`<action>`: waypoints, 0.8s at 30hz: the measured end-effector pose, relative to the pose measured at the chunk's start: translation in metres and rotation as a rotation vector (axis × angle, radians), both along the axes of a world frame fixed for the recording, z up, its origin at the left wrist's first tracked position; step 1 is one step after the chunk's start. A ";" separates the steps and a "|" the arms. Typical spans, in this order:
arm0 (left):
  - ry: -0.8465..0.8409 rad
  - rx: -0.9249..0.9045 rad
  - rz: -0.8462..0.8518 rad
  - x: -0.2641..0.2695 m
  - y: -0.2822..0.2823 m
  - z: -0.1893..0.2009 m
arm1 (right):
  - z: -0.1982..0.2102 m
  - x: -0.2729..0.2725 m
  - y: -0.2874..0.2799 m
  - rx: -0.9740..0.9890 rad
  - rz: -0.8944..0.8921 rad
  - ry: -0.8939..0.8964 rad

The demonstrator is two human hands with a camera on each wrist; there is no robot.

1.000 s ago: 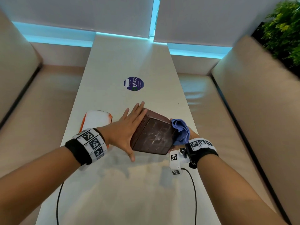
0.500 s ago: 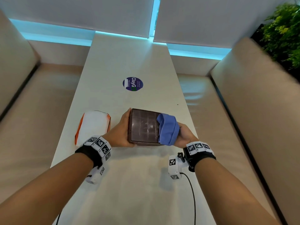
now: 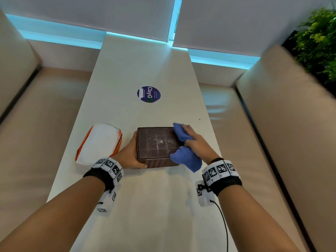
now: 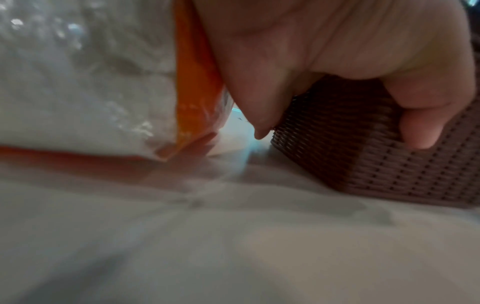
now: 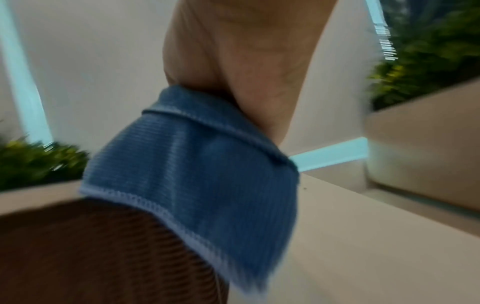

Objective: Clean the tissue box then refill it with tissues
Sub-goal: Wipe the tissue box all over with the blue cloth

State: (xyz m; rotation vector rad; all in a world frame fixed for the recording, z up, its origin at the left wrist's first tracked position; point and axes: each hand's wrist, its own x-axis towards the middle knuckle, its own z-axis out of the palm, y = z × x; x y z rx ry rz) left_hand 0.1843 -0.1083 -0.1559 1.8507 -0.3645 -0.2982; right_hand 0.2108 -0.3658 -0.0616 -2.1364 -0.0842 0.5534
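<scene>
A brown woven tissue box (image 3: 154, 146) stands flat on the white table (image 3: 145, 206), its scuffed flat face up. My left hand (image 3: 130, 154) grips its left side, and the thumb (image 4: 418, 125) wraps onto the woven near wall (image 4: 405, 174). My right hand (image 3: 195, 143) holds a bunched blue cloth (image 3: 183, 142) and presses it on the right part of the box's top. In the right wrist view the cloth (image 5: 205, 176) drapes over the box's edge (image 5: 91, 257). A white tissue pack (image 3: 100, 142) with orange edges lies left of the box, close to my left hand (image 4: 337, 41).
A round purple sticker (image 3: 148, 94) lies farther up the table. Beige bench seats (image 3: 291, 142) run along both sides. A green plant (image 3: 320, 39) is at the back right. Wrist camera cables hang at the table's near part.
The box went from tilted on its side to flat on the table. My left hand shifted from a flat palm to a grip on the left side. The cloth moved across the top.
</scene>
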 end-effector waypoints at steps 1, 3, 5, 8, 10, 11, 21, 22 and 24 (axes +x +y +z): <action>0.004 -0.013 0.007 -0.002 0.000 0.000 | -0.002 -0.001 0.009 -0.171 0.087 0.001; -0.009 -0.034 0.021 -0.003 -0.001 0.004 | -0.005 -0.004 0.024 -0.400 0.190 -0.017; -0.036 -0.030 0.040 -0.004 -0.004 0.006 | -0.009 -0.006 0.030 -0.545 0.245 -0.112; -0.074 0.015 0.075 -0.006 -0.003 -0.001 | -0.010 -0.009 0.030 -0.512 0.274 -0.142; -0.084 0.063 0.088 -0.006 0.001 -0.002 | -0.010 -0.013 0.029 -0.435 0.277 -0.138; -0.074 0.048 0.087 -0.005 0.002 0.000 | -0.011 -0.015 0.029 -0.418 0.299 -0.153; -0.053 0.065 -0.035 -0.002 0.005 0.011 | -0.024 -0.028 0.107 -0.511 0.688 -0.492; -0.066 0.070 -0.047 -0.002 0.005 0.013 | -0.023 -0.017 0.114 -0.512 0.668 -0.494; -0.072 -0.003 -0.021 -0.001 0.004 0.014 | -0.020 0.006 0.124 -0.497 0.514 -0.456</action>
